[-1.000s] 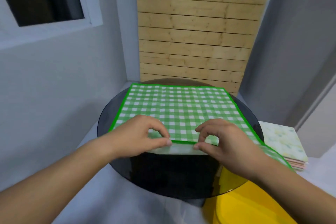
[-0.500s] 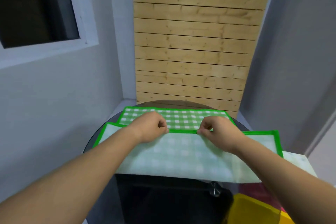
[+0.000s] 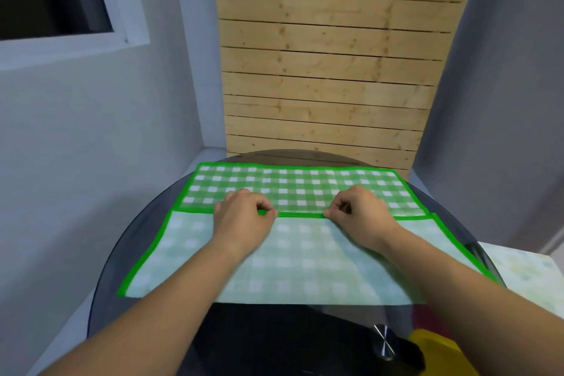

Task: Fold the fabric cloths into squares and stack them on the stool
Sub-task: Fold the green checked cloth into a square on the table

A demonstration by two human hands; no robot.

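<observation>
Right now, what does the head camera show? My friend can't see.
The left hand and right hand pinch the green hem of a checked cloth, folded partway over itself on a round glass table. Wooden slats stand behind.

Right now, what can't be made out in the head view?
- Pale patterned fabric: cut off by the right edge and covered by the right forearm; what it rests on is unseen.
- Yellow object: cut off by the bottom edge; can't identify it.
- Checked cloth: forearms cover parts of the folded flap.
- Left hand, right hand: knuckles hide most fingertips at the hem.
</observation>
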